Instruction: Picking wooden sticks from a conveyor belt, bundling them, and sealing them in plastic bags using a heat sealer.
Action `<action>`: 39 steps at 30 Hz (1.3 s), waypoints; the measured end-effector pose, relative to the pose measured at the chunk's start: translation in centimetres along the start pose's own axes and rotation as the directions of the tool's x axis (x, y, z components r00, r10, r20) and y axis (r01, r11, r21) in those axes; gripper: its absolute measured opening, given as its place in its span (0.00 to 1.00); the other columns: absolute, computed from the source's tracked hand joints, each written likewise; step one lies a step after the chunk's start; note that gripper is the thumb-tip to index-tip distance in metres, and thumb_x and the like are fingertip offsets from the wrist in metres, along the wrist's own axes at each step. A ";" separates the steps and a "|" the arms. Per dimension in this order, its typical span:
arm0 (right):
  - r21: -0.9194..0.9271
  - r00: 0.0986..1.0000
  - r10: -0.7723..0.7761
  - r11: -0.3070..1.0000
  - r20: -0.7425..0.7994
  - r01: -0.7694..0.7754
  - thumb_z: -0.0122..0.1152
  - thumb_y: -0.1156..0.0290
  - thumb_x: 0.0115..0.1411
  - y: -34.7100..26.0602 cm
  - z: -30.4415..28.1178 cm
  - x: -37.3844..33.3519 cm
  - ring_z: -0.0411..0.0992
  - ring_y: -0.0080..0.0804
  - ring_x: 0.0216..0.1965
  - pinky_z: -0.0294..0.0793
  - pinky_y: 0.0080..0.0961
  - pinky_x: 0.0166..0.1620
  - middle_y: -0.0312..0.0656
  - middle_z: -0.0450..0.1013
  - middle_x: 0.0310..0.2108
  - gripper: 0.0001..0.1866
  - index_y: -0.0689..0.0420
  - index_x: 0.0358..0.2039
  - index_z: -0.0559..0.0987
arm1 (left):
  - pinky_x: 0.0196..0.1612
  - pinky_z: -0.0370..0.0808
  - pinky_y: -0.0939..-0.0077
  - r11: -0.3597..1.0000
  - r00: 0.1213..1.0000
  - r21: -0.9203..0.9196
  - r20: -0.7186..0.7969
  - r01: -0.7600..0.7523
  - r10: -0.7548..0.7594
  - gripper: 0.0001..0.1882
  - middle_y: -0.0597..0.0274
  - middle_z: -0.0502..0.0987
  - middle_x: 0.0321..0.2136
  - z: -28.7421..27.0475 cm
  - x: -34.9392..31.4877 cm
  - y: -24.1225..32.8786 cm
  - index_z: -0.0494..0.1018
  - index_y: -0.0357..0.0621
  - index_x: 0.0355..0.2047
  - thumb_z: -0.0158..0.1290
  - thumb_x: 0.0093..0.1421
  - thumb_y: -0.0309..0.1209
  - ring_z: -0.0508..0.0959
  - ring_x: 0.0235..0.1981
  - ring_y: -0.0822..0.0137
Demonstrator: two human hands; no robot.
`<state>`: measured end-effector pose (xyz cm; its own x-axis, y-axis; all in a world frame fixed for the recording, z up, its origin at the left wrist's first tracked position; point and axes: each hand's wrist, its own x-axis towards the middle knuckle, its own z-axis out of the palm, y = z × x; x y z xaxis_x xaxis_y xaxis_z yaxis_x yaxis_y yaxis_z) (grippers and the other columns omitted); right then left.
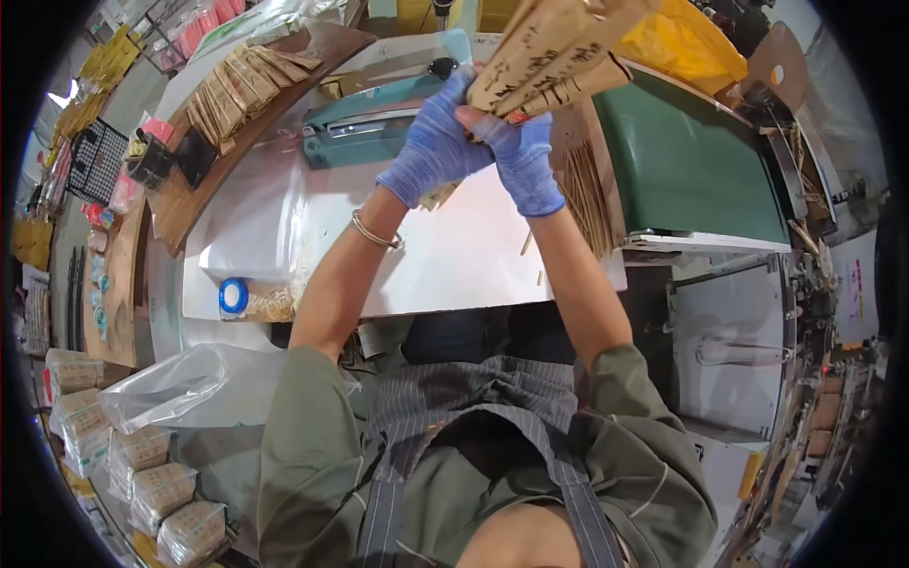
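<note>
A bundle of long brown paper packets point(559, 57) with dark print is held up over the far side of the white table point(454, 265). My left hand point(436, 142) and my right hand point(525, 156), both in blue knit gloves, close around its near end. The packets' far ends fan out toward the upper right. Below and left of the bundle lies a teal bench-top sealer point(327, 142), partly behind my left hand. Loose thin wooden sticks point(585, 199) lie right of my right hand.
On the left, a curved wooden shelf point(180, 208) carries more brown packets point(241, 90). A blue tape roll point(234, 295) and stacked clear plastic bags point(251, 218) rest on the table. At right is a green conveyor belt point(696, 156). Wrapped packs point(156, 483) are piled lower left.
</note>
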<state>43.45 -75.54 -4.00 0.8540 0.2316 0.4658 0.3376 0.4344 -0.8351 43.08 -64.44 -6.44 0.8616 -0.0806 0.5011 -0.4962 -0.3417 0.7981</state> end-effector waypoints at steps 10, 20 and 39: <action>-0.144 0.978 0.158 0.980 0.139 -0.138 0.72 0.74 0.38 2.0 0.2 0.6 0.71 0.24 0.33 0.73 0.21 0.39 0.38 0.74 0.32 0.23 0.61 0.37 0.73 | 0.51 0.66 0.73 0.999 0.998 -0.048 0.057 -0.005 0.008 0.32 0.60 0.67 0.48 -0.5 -2.1 0.7 0.54 0.44 0.52 0.55 0.50 0.37 0.68 0.47 0.68; -0.193 0.940 0.055 0.981 0.338 0.012 0.68 0.75 0.40 -2.1 2.2 4.7 0.74 0.27 0.32 0.75 0.22 0.36 0.42 0.75 0.31 0.20 0.63 0.36 0.74 | 0.43 0.71 0.75 0.895 0.979 -0.410 0.170 0.175 -0.113 0.36 0.64 0.75 0.35 -4.8 -0.6 3.0 0.62 0.40 0.47 0.66 0.37 0.30 0.73 0.35 0.73; -0.158 0.940 0.147 0.982 0.307 -0.102 0.67 0.77 0.38 -4.2 1.1 4.2 0.73 0.27 0.34 0.74 0.23 0.38 0.41 0.74 0.32 0.22 0.62 0.37 0.74 | 0.44 0.70 0.76 0.974 0.992 -0.200 0.082 0.108 -0.093 0.40 0.60 0.74 0.36 -2.9 -0.4 3.2 0.62 0.44 0.48 0.68 0.32 0.34 0.73 0.37 0.69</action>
<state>45.16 -75.41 1.78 0.7314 0.5487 0.4050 0.3070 0.2654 -0.9140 40.88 -62.74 -3.09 0.9101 -0.1249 0.3952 -0.4112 -0.1537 0.8985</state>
